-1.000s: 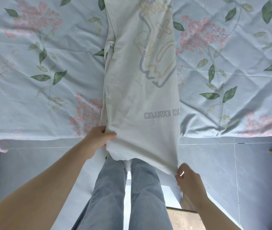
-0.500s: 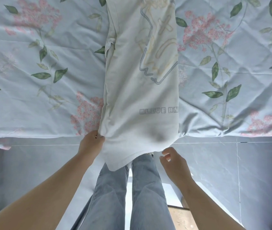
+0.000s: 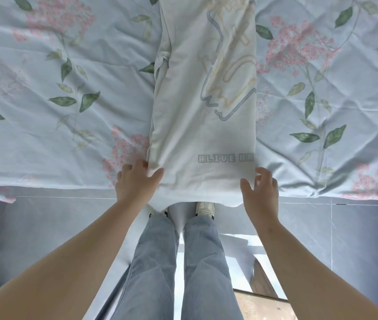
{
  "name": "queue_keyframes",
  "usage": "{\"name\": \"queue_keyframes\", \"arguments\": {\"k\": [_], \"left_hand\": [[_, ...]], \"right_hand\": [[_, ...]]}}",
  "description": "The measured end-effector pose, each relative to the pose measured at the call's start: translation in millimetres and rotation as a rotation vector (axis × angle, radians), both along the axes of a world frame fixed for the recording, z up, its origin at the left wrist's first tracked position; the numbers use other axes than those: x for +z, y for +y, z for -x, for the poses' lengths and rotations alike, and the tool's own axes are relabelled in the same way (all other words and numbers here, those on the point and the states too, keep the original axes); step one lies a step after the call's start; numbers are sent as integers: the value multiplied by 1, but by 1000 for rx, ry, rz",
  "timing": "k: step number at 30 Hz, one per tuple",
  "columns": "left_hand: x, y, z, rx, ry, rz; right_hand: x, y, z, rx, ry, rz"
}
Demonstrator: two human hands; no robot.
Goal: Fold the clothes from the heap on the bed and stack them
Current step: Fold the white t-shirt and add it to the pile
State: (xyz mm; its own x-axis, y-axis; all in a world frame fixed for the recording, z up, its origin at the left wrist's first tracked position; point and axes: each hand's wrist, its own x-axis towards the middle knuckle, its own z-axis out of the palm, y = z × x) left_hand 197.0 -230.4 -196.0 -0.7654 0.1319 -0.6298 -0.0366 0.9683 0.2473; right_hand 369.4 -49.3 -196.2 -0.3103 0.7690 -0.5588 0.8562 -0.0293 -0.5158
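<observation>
A white T-shirt [image 3: 197, 139] with a pale line print lies on the bed as a long strip folded lengthwise. Its lower hem hangs a little over the near bed edge. My left hand [image 3: 137, 183] is at the shirt's lower left corner, with the thumb on top of the cloth and the fingers spread at the folded edge, pinching it. My right hand [image 3: 260, 192] is at the lower right corner. Its thumb lies over the hem and its fingers are loosely curled beside the edge, with no clear hold.
The bed has a pale blue quilt [image 3: 68, 112] with pink flowers and green leaves on both sides of the shirt. Below the bed edge are grey floor tiles [image 3: 44, 227], my jeans-clad legs [image 3: 178, 262] and a wooden piece [image 3: 261, 301] at the bottom right.
The hanging lower part of the shirt has been brought up onto the bed. My right hand let go of the low corner and rose to the right edge. My left hand moved up slightly.
</observation>
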Motion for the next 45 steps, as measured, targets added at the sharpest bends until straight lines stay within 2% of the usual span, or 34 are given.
{"name": "queue_keyframes", "arguments": {"k": [3, 5, 7, 9, 11, 16, 19, 22, 25, 28, 33, 35, 37, 39, 41, 43, 45], "left_hand": [[-8, 21, 18, 116, -91, -131], [-14, 27, 27, 176, -74, -239], [-16, 26, 33, 257, -31, -244], [-16, 23, 34, 186, 8, -183], [-16, 24, 37, 84, 0, -142], [-13, 61, 67, 113, -25, -189], [-16, 91, 87, 241, -44, -268], [-23, 117, 109, 381, -41, -391], [-26, 140, 133, 308, -10, -438], [-27, 159, 157, 201, 95, -443], [-25, 200, 202, 34, 350, -263], [-21, 220, 227, 63, 341, -273], [-21, 239, 255, 149, 242, -295], [-23, 252, 279, 152, 196, -303], [-24, 260, 299, 89, 253, -330], [-23, 263, 313, 30, 316, -363], [-21, 264, 325, -41, 357, -413]], "right_hand": [[-6, 13, 21, -93, 58, 101], [-12, 22, 28, -150, 48, 160], [-17, 29, 27, -189, 12, 158], [-19, 30, 25, -219, 1, 148], [-20, 31, 26, -188, -5, 172], [-19, 49, 44, -147, 49, 196], [-18, 67, 67, -140, 87, 164], [-19, 89, 96, -127, 150, 215], [-21, 114, 128, -117, 199, 291], [-24, 137, 158, -149, 207, 314], [-30, 173, 209, -147, 211, 252], [-28, 187, 232, -152, 227, 247], [-26, 200, 256, -163, 286, 178], [-22, 213, 280, -73, 264, -49], [-16, 227, 308, 58, 263, -247], [-13, 243, 336, 151, 311, -246], [-9, 257, 362, 275, 272, -201]]}}
